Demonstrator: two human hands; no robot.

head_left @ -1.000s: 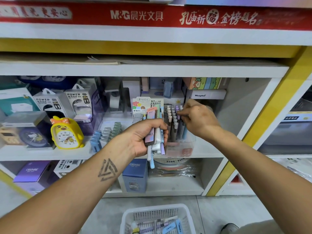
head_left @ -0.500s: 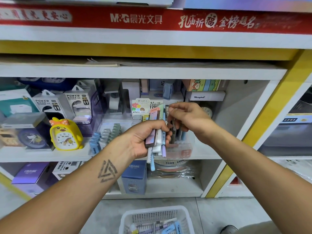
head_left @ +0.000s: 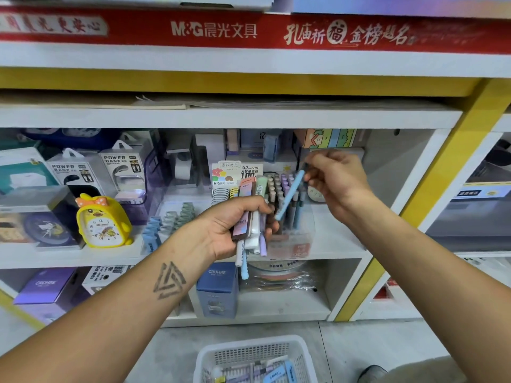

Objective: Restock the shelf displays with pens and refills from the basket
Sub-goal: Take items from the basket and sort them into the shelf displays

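Observation:
My left hand [head_left: 229, 225] grips a bundle of pastel pens and refill cases [head_left: 250, 225] upright in front of the middle shelf. My right hand [head_left: 336, 181] pinches the top of a light blue pen [head_left: 290, 194], which slants down to the left, just above the clear pen display box [head_left: 290, 217] full of standing pens. A white mesh basket [head_left: 210, 357] with more pens and refills sits on the floor below.
A yellow duck alarm clock [head_left: 101, 222], power bank boxes [head_left: 121, 170] and blue-grey clips [head_left: 166, 222] fill the shelf to the left. Blue boxes [head_left: 218, 288] stand on the lower shelf. A yellow and white shelf post [head_left: 431, 194] rises at the right.
My right hand left the display box, went to the bundle in my left hand, and has drawn a light blue pen up and to the right. The left hand stayed still.

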